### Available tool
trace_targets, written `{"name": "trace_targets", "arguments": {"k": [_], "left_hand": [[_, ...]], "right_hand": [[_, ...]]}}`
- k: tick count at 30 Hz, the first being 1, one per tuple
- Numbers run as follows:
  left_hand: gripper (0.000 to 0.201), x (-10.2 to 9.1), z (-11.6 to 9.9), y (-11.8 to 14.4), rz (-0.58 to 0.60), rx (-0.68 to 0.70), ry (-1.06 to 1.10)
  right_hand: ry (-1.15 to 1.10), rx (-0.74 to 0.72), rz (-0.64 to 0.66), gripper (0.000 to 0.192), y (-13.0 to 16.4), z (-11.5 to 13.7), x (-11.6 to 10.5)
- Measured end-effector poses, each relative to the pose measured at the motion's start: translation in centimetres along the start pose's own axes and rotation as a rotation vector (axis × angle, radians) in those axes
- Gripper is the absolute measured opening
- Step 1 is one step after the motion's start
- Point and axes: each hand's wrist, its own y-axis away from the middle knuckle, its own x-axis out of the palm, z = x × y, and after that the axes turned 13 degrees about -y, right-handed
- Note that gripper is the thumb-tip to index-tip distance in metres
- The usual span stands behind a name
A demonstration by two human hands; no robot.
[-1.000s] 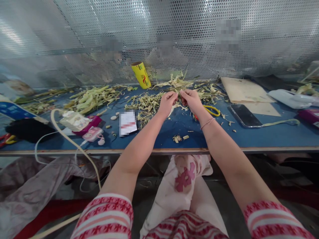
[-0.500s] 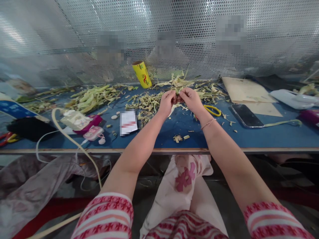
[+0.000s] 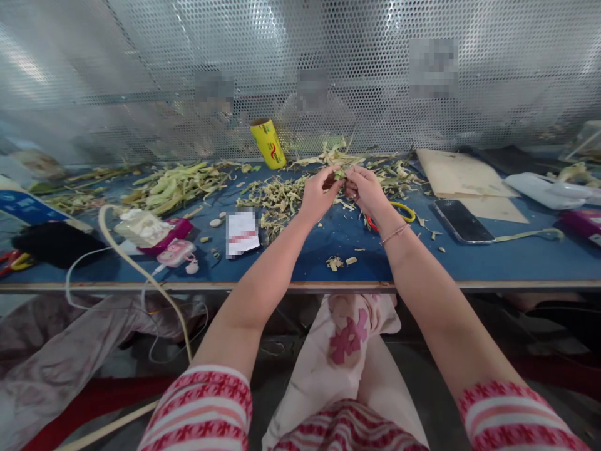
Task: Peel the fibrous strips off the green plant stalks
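My left hand (image 3: 320,193) and my right hand (image 3: 366,190) meet over the far half of the blue table. Between their fingertips is a small pale-green plant piece (image 3: 339,175), pinched from both sides; its exact kind is too small to tell. Below and left of them spreads a heap of short, curly dried plant bits (image 3: 277,195). Beside my right wrist, partly hidden by it, lie red and yellow loop handles (image 3: 404,212), which look like those of scissors. A few pale scraps (image 3: 335,263) lie near the table's front edge.
Longer pale-green strips (image 3: 176,188) lie at left. A yellow cardboard tube (image 3: 268,145) leans by the perforated metal wall (image 3: 310,37). A phone (image 3: 462,221) and cardboard sheets (image 3: 451,175) are at right. A charging device with cables (image 3: 176,252) and a white packet (image 3: 241,233) lie left. Another person's legs (image 3: 61,357) show below.
My left fingers have shifted slightly right and spread wider round the plant piece, which shows more. My right hand has turned a little, uncovering more of the red handle.
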Motion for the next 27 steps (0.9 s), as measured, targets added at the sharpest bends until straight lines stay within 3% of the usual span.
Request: {"name": "trace_targets", "arguments": {"k": [7, 14, 27], "left_hand": [[0.035, 0.6, -0.5, 0.6, -0.13, -0.128, 0.008], [0.024, 0.6, -0.6, 1.0, -0.157, -0.13, -0.002], [0.013, 0.7, -0.7, 0.9, -0.19, -0.143, 0.005]], "right_hand": [[0.055, 0.015, -0.077, 0.039, 0.1, -0.6, 0.8], [0.064, -0.01, -0.007, 0.042, 0.4, -0.5, 1.2], [-0.013, 0.054, -0.026, 0.037, 0.5, -0.1, 1.5]]}}
